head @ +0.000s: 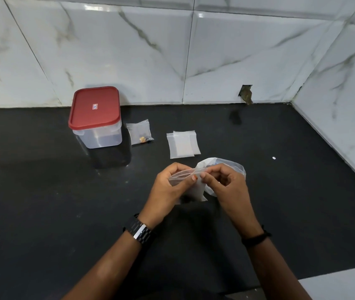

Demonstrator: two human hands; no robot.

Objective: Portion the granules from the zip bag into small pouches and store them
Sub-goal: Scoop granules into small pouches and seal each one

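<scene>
Pouch [183, 176] mouth pinched by both hands above the bench [42, 191], being opened or sealed.
Left hand [168, 189] and right hand [226, 182] pinch its rim; zip bag [228, 165] touches at 2 o'clock, spare pouches [182, 144] at 12, lidded box [95, 118] at 10. Next, probably: steady, even fingertip pressure.

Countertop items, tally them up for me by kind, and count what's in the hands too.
Lidded containers: 1, the clear box with the red lid.
Small pouches lying on the counter: 3, one holding a few bits, two overlapping flat pouches.
Bags held in the hands: 2, a small pouch, a larger zip bag.
Total: 6.
</scene>
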